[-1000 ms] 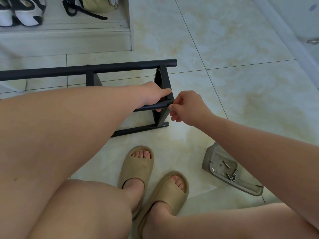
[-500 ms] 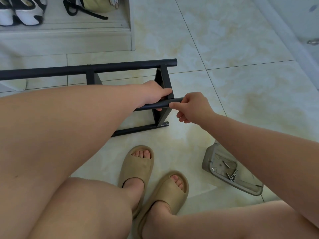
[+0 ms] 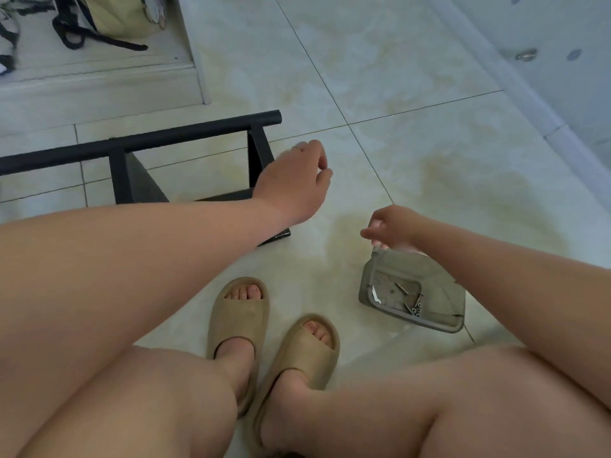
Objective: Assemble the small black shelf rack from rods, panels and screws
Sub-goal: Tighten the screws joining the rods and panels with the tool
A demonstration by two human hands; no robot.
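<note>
Left hand (image 3: pixel 294 180): head view; released, fingers loosely bent, holding nothing. It hangs in front of the rack's end panel (image 3: pixel 258 153) and does not grip it.
Right hand (image 3: pixel 393 226): lowered to the far rim of the grey tray (image 3: pixel 439 282), thumb out and fingers pointing down. The fingertips are hidden, so I cannot tell whether they pinch anything.
Rack (image 3: pixel 132 143): part-built, standing on the floor (image 3: pixel 429 143) near its far left edge, in front of the low step (image 3: pixel 99 90). The top rod runs left out of view, and the lower rod end (image 3: pixel 277 236) shows under the left forearm.
Screws (image 3: pixel 413 305): a few lie loose in the tray's near corner, just beside the right forearm.
Risk, rack: neither hand steadies it, so a knock from the left forearm could likely tip or slide it on the smooth tiles.
Risk, tray: the right hand is at the rim, so pressing there could flip the light tray and scatter the screws across the floor, where they may roll away.
Risk, small parts: a screw picked up could slip and fall between the slippers (image 3: pixel 238 319).
Edges: the step bounds the floor on the far left and the wall skirting (image 3: pixel 529 104) on the right.
Open room: bare tiles lie between the rack's end panel and the skirting. The space near the legs is tight.
</note>
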